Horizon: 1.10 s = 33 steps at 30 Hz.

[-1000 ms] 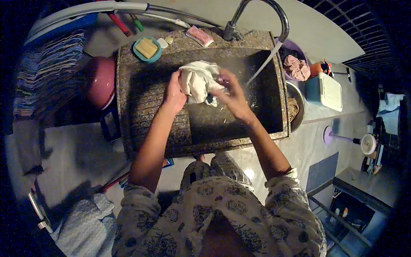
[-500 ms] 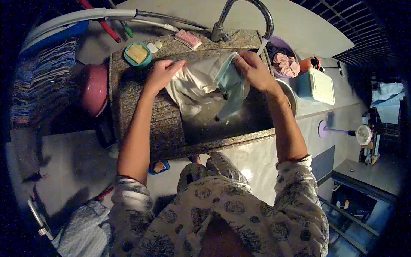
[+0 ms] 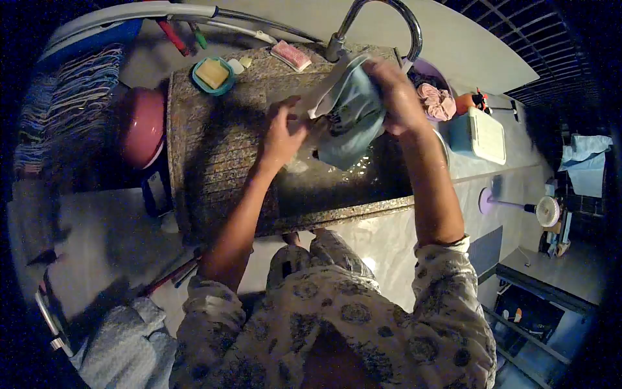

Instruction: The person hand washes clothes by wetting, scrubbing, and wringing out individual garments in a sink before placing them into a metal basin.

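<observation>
A wet white and light-blue piece of clothing (image 3: 355,113) hangs bunched over the stone sink (image 3: 343,206), which has water in it. My right hand (image 3: 396,97), blurred by motion, grips its upper right edge just below the curved faucet (image 3: 414,29). My left hand (image 3: 283,136) is at the cloth's left side, over the sink's inner left edge, with its thumb and fingers apart. Whether its fingertips touch the fabric is hard to see.
On the stone top lie a soap bar in a teal dish (image 3: 213,76) and a pink scrub brush (image 3: 291,56). A purple basin with a pink scrunchie (image 3: 437,102) and a lidded box (image 3: 486,136) are at right. A pink basin (image 3: 142,128) stands left, near many hangers (image 3: 84,104).
My left hand has come off the cloth's left edge and moved right and down. The cloth, spread between both hands before, is gathered toward my right hand, showing more blue.
</observation>
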Each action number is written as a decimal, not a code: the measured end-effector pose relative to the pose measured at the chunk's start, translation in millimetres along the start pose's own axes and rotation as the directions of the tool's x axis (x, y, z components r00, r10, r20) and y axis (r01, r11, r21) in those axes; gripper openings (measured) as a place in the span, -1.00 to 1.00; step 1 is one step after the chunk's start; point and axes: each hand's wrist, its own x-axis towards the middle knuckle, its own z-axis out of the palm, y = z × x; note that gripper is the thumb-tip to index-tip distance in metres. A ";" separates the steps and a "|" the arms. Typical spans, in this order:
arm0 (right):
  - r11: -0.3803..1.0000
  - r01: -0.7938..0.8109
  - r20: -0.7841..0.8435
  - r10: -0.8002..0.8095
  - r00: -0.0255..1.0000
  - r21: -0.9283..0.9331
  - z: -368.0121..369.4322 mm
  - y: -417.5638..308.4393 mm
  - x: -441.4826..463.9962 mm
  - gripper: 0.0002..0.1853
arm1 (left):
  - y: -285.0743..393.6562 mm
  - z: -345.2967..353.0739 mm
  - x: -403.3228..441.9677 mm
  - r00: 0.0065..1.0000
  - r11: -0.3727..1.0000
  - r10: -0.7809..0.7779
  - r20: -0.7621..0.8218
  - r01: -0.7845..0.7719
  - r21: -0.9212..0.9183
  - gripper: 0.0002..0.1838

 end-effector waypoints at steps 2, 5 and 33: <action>0.998 0.053 -0.029 -0.052 0.998 0.036 12.3 -32.1 -7.4 -0.69 | -38.2 9.5 -11.3 0.992 0.991 -0.114 -0.054 0.118 0.064 -0.37; 0.959 0.283 0.050 -0.284 0.958 0.023 22.7 -76.1 -5.1 -0.69 | -91.8 36.7 -40.1 0.923 0.922 -0.385 0.014 0.385 -0.038 -0.37; 0.545 0.091 0.191 0.130 0.973 -0.834 -62.2 291.6 -25.8 -0.58 | -40.2 -6.3 7.5 0.613 0.090 -0.501 0.610 0.739 -0.668 -0.49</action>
